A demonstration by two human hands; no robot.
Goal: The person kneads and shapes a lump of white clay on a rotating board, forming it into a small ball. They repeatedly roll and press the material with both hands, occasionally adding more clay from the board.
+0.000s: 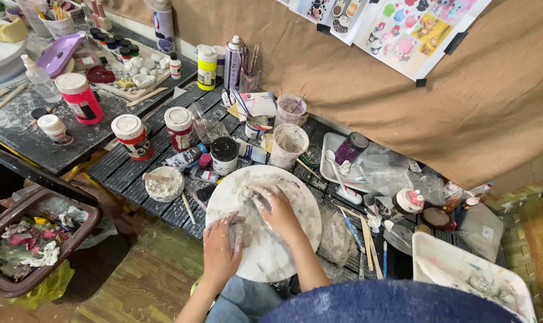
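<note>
Head view looks down on your two hands working on a round white board point(265, 239) that lies on the dark slatted counter point(134, 170), right in front of you. Your left hand point(220, 248) rests at the board's near-left edge, fingers point(234, 222) curled close together and coated in pale clay; whether they enclose a lump I cannot tell. Your right hand point(280, 209) reaches to the middle of the board, fingers bent and drawn together, pressing on a small grey clay lump point(247, 194).

To do this well, I'd judge you should keep the left hand bracing the board so it doesn't slide, and press with the right fingertips in short, even pushes, not one heavy one, so the clay stays put on the board.

Close by, a white bowl with a wooden stick point(163, 183) sits just left of the board, a smeared plastic cup point(288, 145) just behind it, and red paint jars with white lids point(134, 136) stand further back left.
</note>
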